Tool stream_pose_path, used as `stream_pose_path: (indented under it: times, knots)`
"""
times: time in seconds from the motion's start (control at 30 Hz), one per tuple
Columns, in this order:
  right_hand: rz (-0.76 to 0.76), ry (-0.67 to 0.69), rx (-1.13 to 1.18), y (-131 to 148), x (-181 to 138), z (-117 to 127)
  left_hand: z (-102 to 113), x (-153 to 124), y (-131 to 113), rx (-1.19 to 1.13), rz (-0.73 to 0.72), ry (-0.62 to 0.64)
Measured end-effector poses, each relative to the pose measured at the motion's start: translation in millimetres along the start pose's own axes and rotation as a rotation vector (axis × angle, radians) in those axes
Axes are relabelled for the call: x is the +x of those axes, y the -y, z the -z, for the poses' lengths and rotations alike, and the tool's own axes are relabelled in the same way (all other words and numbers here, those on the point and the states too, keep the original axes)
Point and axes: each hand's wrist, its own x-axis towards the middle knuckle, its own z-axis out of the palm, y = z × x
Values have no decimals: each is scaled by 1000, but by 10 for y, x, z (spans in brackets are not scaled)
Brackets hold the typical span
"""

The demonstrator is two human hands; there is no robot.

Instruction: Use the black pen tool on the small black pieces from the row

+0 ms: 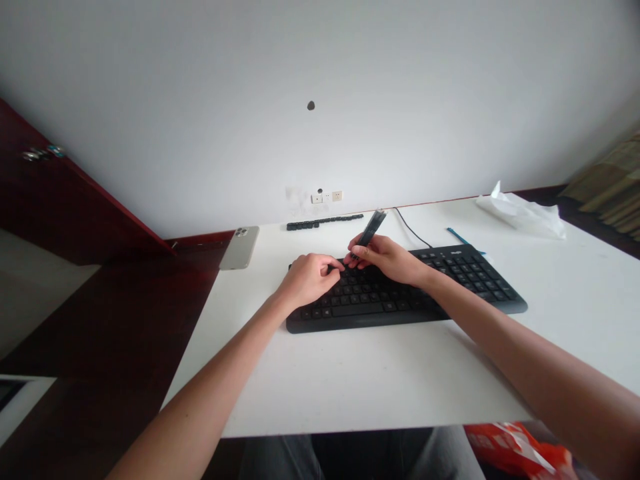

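Observation:
A black keyboard (pixel 357 310) lies on the white table in front of me. My left hand (pixel 313 277) rests over its upper left keys, thumb and index finger brought together in a pinch; whatever is between the fingertips is too small to tell. Close beside it, my right hand (pixel 385 259) is closed around a dark slim tool (pixel 371 228) with a pale upper end, held upright and tilted to the right. The tool's lower end sits among the fingers above the top key rows. Behind the keyboard, small black keycaps (pixel 303 226) are lined up along the table.
A phone (pixel 240 248) lies face down at the table's left edge. Behind the keyboard are its black cable (pixel 413 230) and a thin blue tool (pixel 456 235). A white plastic bag (pixel 523 212) is at the back right; a red bag (pixel 515 450) is below the front edge.

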Motion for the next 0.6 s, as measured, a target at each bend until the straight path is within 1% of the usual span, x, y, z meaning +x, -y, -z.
stream_pose_path:
  times: [0.13,0.23,0.43,0.6]
  knots:
    - [44,-4,-56,19,-16,-36,20,10,26,3,4,-58]
    - [101,8,-124,30,-28,-63,25,13,39,46,22,-86]
    - [178,7,-245,48,-52,-101,5,10,1,119,25,-54]
    - [189,-17,-356,62,-80,-154,7,9,-24,122,31,-44]
